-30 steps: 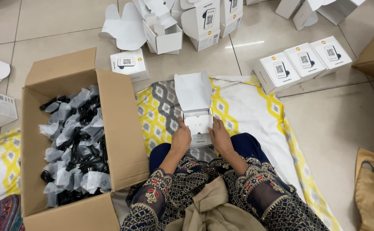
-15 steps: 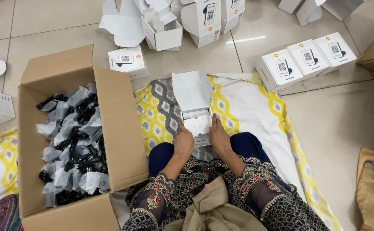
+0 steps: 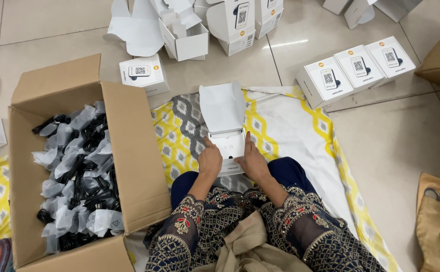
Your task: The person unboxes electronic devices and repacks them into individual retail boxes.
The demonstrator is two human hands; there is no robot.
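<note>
- We take the small white box (image 3: 228, 146) as our landmark; it sits on the patterned yellow, grey and white cloth (image 3: 285, 126), just in front of our knees, with its lid flap standing open on the far side.
- Our left hand (image 3: 210, 160) rests against the box's left edge, the fingers curled loosely along that side and the thumb reaching up to the near left corner of the open tray.
- Our right hand (image 3: 252, 160) lies against the box's right edge, fingers fairly straight and close together, the index finger stretched up along the box wall.
- The box thus lies between the two hands, touched on both sides; the fingers press at its flanks rather than close around it, and its white inner face shows bare between them.
- To the left of the box stands a large open cardboard carton (image 3: 129, 151) filled with black cables in clear bags (image 3: 76, 171).
- Beyond the box, on the tiled floor (image 3: 54, 30), lie open white boxes and loose flaps (image 3: 179, 30), and one closed printed box (image 3: 142, 74) up and to the left.
- Up and to the right of the box, three closed printed boxes (image 3: 356, 68) stand in a row, touching one another.
- At the far right lies a tan bag (image 3: 439, 221).
</note>
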